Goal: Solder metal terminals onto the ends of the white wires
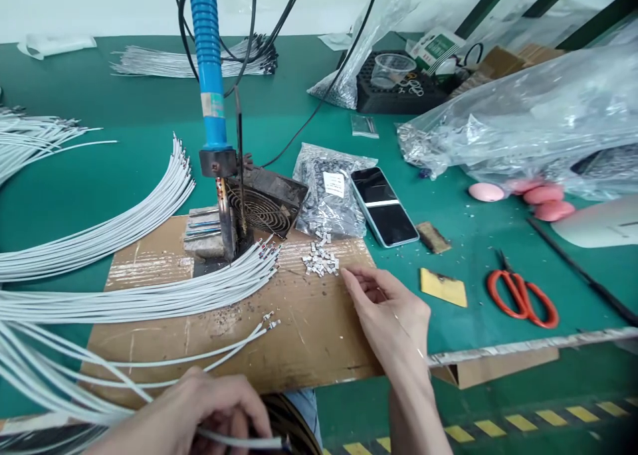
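At the bottom, my left hand (pixel 219 408) is closed around a white cable (pixel 249 440), whose cut end with dark and coloured wire tips points right. My right hand (pixel 389 309) is at the right edge of a pile of small white connectors (pixel 319 259) on the cardboard. Its thumb and fingers are drawn together in a pinch, and whatever lies between the tips is hidden. Two cables with white connectors (pixel 269 322) on their ends lie left of the pile. Behind them a thick bundle of white cables (pixel 149 302) spreads across the cardboard sheet (pixel 309 342).
A blue-handled soldering iron (pixel 214 109) stands upright behind the bundle, beside a dark fan (pixel 264 202). Further right are a plastic bag of parts (pixel 329 189), a phone (pixel 385 206), a yellow sponge (pixel 442 287) and red-handled scissors (pixel 521 295). More cables (pixel 124 226) lie left.
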A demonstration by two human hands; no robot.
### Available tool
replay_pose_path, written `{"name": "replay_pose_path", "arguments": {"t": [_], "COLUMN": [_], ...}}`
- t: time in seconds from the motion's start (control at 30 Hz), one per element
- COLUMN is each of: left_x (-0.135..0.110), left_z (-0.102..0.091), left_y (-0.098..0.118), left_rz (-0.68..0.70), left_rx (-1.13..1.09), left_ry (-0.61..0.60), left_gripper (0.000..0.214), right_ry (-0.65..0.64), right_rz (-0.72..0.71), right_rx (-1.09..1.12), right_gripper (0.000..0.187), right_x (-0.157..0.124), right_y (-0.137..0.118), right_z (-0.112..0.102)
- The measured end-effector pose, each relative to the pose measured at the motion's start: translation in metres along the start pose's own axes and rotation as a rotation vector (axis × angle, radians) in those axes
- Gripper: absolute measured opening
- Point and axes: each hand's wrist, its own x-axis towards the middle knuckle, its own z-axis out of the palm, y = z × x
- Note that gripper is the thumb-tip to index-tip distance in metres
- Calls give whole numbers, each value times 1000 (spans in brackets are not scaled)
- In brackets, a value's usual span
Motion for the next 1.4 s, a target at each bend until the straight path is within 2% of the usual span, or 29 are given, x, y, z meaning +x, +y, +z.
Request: {"name": "replay_pose_path", "arguments": {"t": [0.1,0.17,0.27,0.4,0.5,0.77,0.83,0.93,1.03,1.13,1.27,1.4], "left_x": [34,46,47,39,35,28,27,27,28,28,29,28], "left_z": [15,17,11,4,4,8,8,9,10,12,14,17], "left_y": [14,16,13,11,13,22,24,24,25,27,30,28], "left_rz": [-102,-89,-61,-76,-92,-120,-108,-111,-114,-119,-127,-125], "left_rx": [-290,-400,-567,-681,-691,-732,-756,-806,-816,-793,-743,-692], "left_ry": [79,250,476,594,628,586,591,557,534,520,508,528], "left_gripper": [45,46,45,46,45,59,57,44,43,43,47,50], "right_ry": [-55,-79,-91,-84,-77,-74,-45,32,53,-43,-410,-612], "right_rz": [-57,-87,-120,-161,-188,-213,-189,-115,-62,-62,-81,-87], "right_rx": [-58,-83,-103,-101,-99,-110,-87,-12,105,220,431,478], "right_gripper": [20,19,21,22,22,22,22,23,24,18,9,15], "right_x": [3,4,3,-1,-4,-2,-4,-13,-28,-46,-71,-84], "right_y": [-1,0,3,6,5,2,4,5,-4,-25,-54,-67], "right_z": [4,6,7,8,8,13,14,15,19,25,34,41]}}
